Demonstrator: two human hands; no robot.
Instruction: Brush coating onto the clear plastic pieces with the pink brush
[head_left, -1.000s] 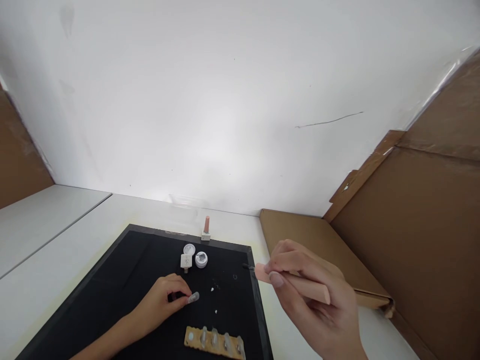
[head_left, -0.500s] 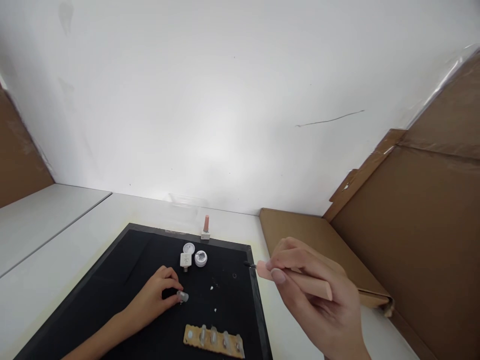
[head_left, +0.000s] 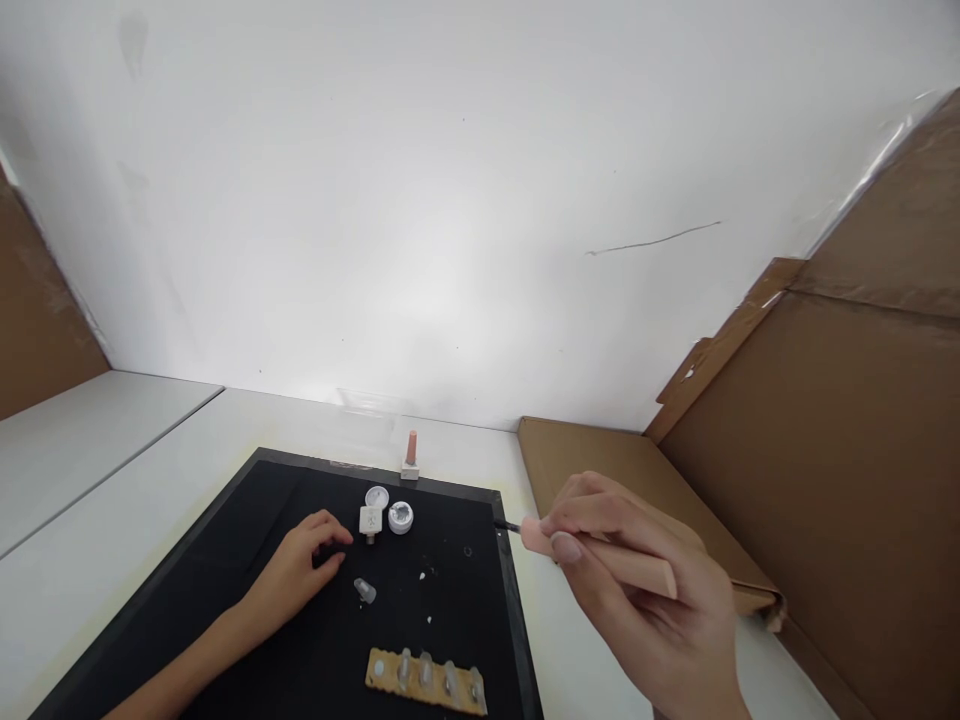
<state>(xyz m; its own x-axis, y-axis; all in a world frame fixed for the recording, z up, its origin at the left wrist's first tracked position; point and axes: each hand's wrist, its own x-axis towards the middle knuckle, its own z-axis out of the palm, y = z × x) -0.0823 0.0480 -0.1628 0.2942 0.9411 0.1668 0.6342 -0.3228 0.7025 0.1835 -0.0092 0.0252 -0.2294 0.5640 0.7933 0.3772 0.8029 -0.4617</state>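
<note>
My right hand [head_left: 637,590] grips a nail polish brush [head_left: 615,562] by its peach handle. Its dark bristle tip points left over the black mat's right border. My left hand [head_left: 315,555] hovers at or rests on the black mat [head_left: 247,560]; which of the two I cannot tell. Its thumb and fingers are apart with nothing between them. Just to its right lies a translucent false nail tip [head_left: 365,590]. Beyond the fingers a square white bottle [head_left: 370,520] lies beside an opened white jar [head_left: 401,517] and its round lid [head_left: 376,496].
A tan strip [head_left: 386,680] bearing several clear nail tips lies at the mat's near side. A peach-capped polish bottle [head_left: 411,458] stands at the far edge. White crumbs [head_left: 422,576] dot the mat. Cardboard [head_left: 600,450] stands at right, before a white wall [head_left: 420,200].
My left hand has let go of the nail tip and drawn back up and left, leaving it on the mat. The brush in my right hand has shifted slightly right.
</note>
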